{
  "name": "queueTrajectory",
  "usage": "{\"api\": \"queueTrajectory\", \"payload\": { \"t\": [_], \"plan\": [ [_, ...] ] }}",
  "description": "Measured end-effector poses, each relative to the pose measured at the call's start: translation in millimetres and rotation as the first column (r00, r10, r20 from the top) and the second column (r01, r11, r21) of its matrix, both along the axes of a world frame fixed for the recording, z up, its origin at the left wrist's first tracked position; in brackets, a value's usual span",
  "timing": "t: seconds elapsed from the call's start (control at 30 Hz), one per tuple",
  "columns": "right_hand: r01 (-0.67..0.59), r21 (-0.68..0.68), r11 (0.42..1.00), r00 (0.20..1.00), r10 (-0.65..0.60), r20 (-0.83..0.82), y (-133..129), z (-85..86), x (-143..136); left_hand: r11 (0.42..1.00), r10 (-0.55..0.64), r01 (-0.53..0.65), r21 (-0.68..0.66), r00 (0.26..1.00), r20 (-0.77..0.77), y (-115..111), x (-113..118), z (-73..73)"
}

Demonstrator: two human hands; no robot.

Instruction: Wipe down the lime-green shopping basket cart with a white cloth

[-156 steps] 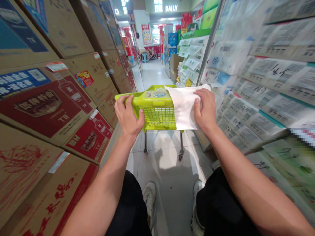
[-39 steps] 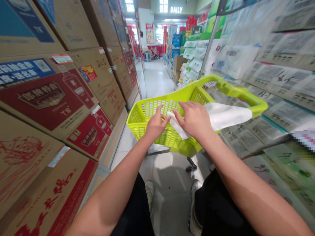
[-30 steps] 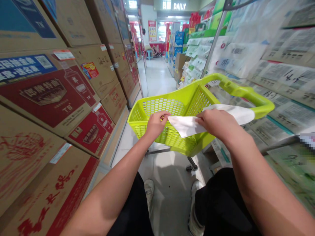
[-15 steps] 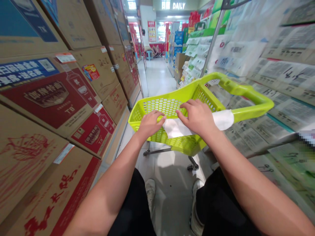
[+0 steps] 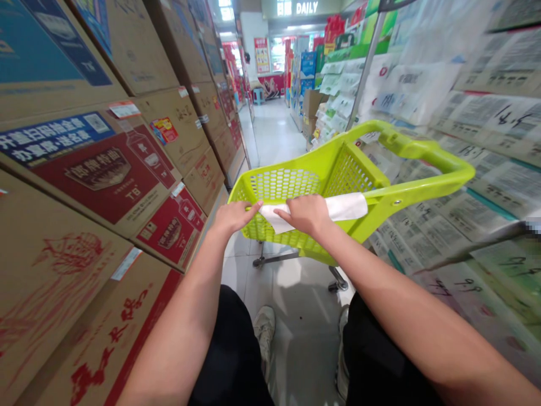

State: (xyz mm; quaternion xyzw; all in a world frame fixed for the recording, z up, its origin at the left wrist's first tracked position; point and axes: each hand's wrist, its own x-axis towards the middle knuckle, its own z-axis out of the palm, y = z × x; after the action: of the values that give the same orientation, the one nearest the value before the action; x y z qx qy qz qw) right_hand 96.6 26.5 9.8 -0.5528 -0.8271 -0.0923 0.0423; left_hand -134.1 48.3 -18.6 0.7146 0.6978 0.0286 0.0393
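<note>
A lime-green shopping cart (image 5: pixel 435 183) stands sideways before me, its handle toward the right. A white cloth (image 5: pixel 346 207) lies over the near rim of the basket. My right hand (image 5: pixel 306 213) is closed over the cloth and the rim, with its thumb pointing left. Farther left, my left hand (image 5: pixel 235 217) grips the rim near the basket's left end, its thumb reaching to the cloth's left edge. The fingertips of both hands are hidden behind the rim.
Stacked cartons (image 5: pixel 101 169) rise close on the left. Shelves of wrapped white packs (image 5: pixel 482 127) line the right side. Cart wheels (image 5: pixel 338 279) rest on the floor near my shoes (image 5: pixel 265 330). Ahead, the aisle runs past a blue stool (image 5: pixel 258 96).
Both hands have moved left and closed on the rim. The cloth has shifted left along it with my right hand. The view has turned slightly.
</note>
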Motion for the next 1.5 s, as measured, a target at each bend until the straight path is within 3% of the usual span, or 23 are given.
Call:
{"api": "queueTrajectory", "payload": {
  "t": [0.17, 0.27, 0.47, 0.6, 0.8, 1.0, 1.13, 1.23, 1.33, 1.4, 1.5],
  "plan": [
    [-0.083, 0.036, 0.996, 0.996, 0.084, -0.022, 9, -10.9, -9, 1.000, -0.028, 0.027, -0.014, 0.992, -0.120, -2, 3, 3.5],
    [-0.088, 0.064, 0.994, 0.996, 0.089, -0.016, 15, -13.0, -1, 0.996, -0.068, 0.062, -0.056, 0.993, -0.100, -4, 6, 4.8],
    [-0.079, 0.056, 0.995, 0.997, 0.079, -0.009, 25, -11.9, 26, 0.995, 0.085, -0.083, 0.048, 0.996, -0.041, -2, 32, -8.1],
    [-0.022, 0.057, 0.998, 0.999, 0.023, -0.025, 32, -9.0, 37, 0.994, 0.096, -0.098, 0.047, 0.994, 0.047, 6, 45, -16.3],
    [0.115, 0.094, 0.989, 0.990, -0.107, -0.093, 48, -5.4, 59, 0.997, 0.028, -0.030, 0.064, 0.999, 0.030, 13, 48, -15.4],
    [0.307, 0.236, 0.922, 0.947, -0.272, -0.170, 60, -5.0, 89, 0.998, -0.006, 0.005, 0.062, 1.000, 0.026, 10, 49, -15.0],
    [0.244, 0.243, 0.939, 0.964, -0.207, -0.167, 44, -14.8, 62, 0.997, 0.015, -0.017, 0.071, 1.000, 0.019, 9, 48, -15.6],
    [0.048, 0.175, 0.983, 0.990, -0.023, -0.142, 25, -26.1, 25, 0.998, 0.035, -0.036, 0.059, 0.999, 0.009, 9, 47, -15.3],
    [-0.106, 0.177, 0.979, 0.984, 0.128, -0.122, 13, -33.5, 0, 0.998, 0.054, -0.054, 0.042, 0.999, 0.003, 8, 45, -14.5],
    [-0.121, 0.193, 0.974, 0.983, 0.145, -0.113, 12, -33.5, -3, 0.998, 0.065, -0.065, 0.025, 0.998, 0.007, 7, 43, -13.7],
    [-0.006, 0.182, 0.983, 0.994, 0.026, -0.108, 20, -26.8, 9, 0.998, 0.062, -0.063, 0.014, 0.998, 0.027, 6, 37, -12.8]
  ]
}}
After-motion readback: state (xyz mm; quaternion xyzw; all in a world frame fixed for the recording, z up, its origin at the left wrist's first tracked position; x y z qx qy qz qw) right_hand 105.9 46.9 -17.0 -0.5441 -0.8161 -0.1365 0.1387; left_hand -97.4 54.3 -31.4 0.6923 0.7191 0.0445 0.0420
